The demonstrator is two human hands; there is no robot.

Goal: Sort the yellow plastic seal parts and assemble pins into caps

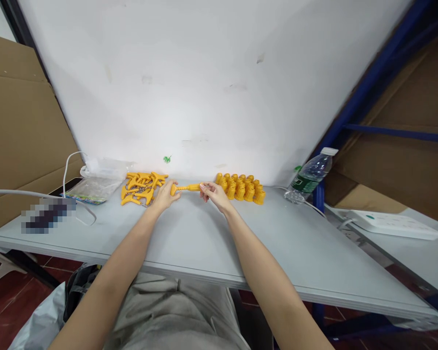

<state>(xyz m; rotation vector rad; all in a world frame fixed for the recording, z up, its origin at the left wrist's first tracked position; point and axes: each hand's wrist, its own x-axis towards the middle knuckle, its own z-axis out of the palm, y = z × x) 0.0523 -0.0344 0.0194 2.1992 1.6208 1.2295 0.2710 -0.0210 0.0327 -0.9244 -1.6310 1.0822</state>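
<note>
A yellow plastic rod (190, 187), thin and ridged on its left part and thicker toward the right, is stretched level between my hands just over the table. My left hand (164, 195) is closed on its wider left end, thumb and fingers on either side. With a pinch of thumb and fingertips, my right hand (215, 194) grips the other end. Close by my left hand lies a pile of yellow forked plastic pieces (133, 198) with small metal chains. Beyond my right hand, yellow cup-shaped pieces (240, 192) stand in rows.
Clear plastic bags (98, 187) and a white cable (64, 175) lie on the left of the grey table (197, 238). A plastic bottle (312, 172) leans at the right by a blue frame (365, 78). A white power strip (394, 224) rests farther right. The white wall (204, 97) rises behind.
</note>
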